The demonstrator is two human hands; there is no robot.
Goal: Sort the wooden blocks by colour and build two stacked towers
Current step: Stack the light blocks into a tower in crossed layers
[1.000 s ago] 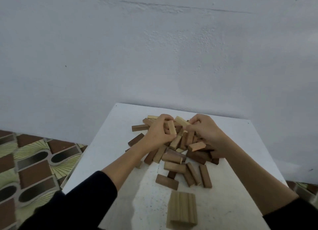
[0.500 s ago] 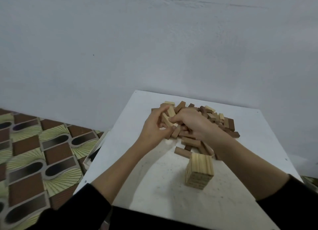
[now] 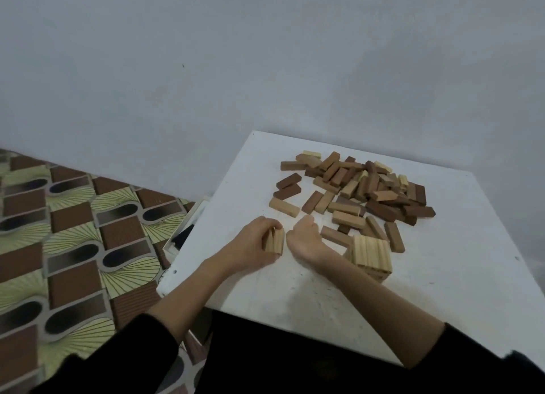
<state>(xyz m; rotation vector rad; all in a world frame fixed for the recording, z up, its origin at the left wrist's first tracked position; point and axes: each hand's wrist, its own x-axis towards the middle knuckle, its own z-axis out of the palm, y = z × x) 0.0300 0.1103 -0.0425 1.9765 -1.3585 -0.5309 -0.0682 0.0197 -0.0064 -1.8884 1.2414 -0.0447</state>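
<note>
A loose pile of light and dark wooden blocks (image 3: 362, 187) lies at the far side of the white table (image 3: 460, 246). A short tower of light blocks (image 3: 372, 256) stands nearer me, right of centre. My left hand (image 3: 253, 244) rests on the table near its left edge, closed around a few light blocks (image 3: 275, 240) held side by side on the tabletop. My right hand (image 3: 305, 236) lies just right of those blocks with its fingers curled; whether it touches them is unclear. My right forearm passes in front of the tower's left side.
A single light block (image 3: 284, 207) and two dark blocks (image 3: 287, 187) lie apart from the pile, beyond my hands. The table's left edge (image 3: 188, 240) is close to my left hand. Patterned floor (image 3: 67, 231) lies to the left; a grey wall is behind.
Both hands have left the pile and come toward me and to the left, bringing light blocks down onto the table. The view has swung left.
</note>
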